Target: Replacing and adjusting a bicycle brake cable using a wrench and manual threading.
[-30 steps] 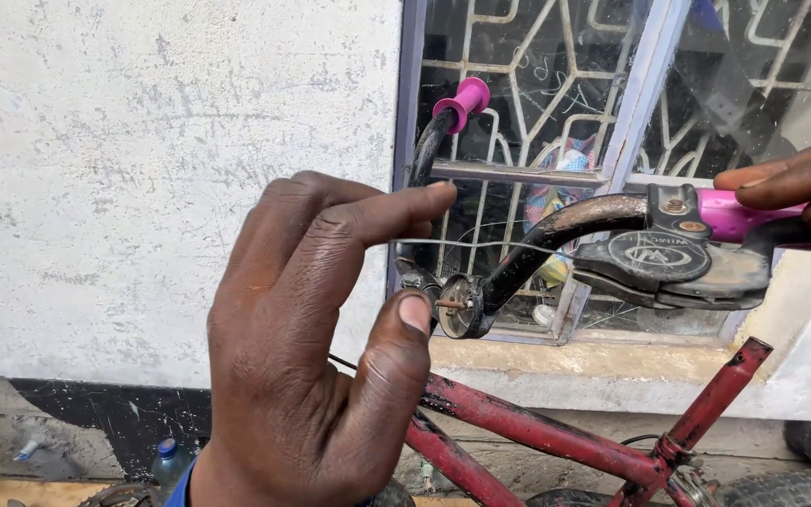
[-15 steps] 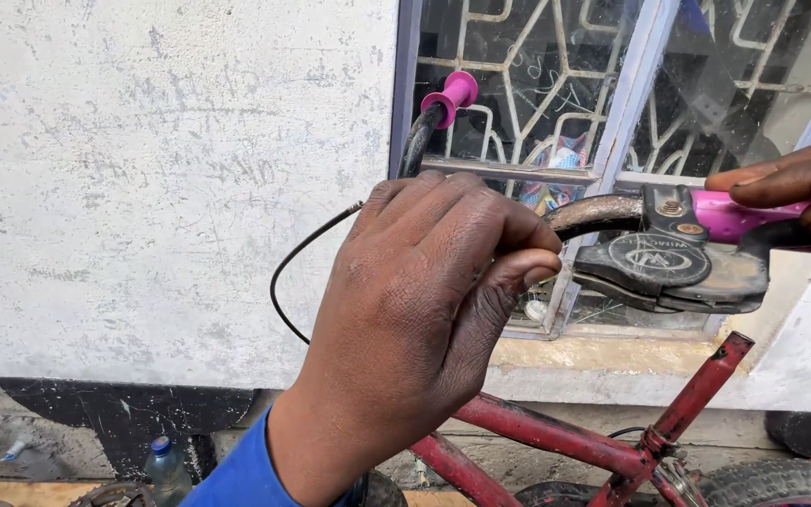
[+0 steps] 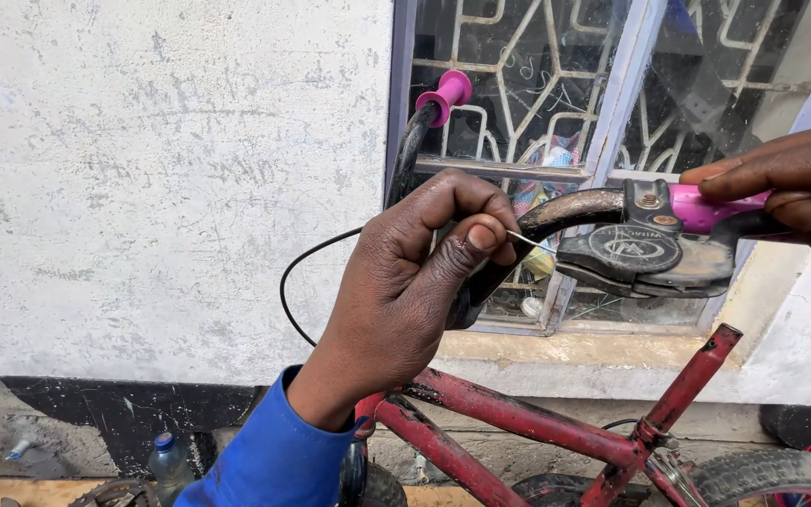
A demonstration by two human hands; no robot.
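Steel cable (image 3: 529,241) pinched in left fingers (image 3: 481,235); right hand (image 3: 800,188) clutches pink grip (image 3: 706,208) before barred window (image 3: 556,94).

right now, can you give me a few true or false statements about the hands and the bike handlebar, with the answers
1. The left hand pinches a thin wire between thumb and fingers. True.
2. The wire leads toward the black brake lever on the handlebar. True.
3. The right hand rests on the tyre. False: it holds the pink grip at the handlebar's near end.
4. The bike frame is green. False: it is red, with worn paint.
5. A black cable loops out to the left of the left hand, in front of the white wall. True.
6. Both handlebar grips are black. False: the far grip is pink too.
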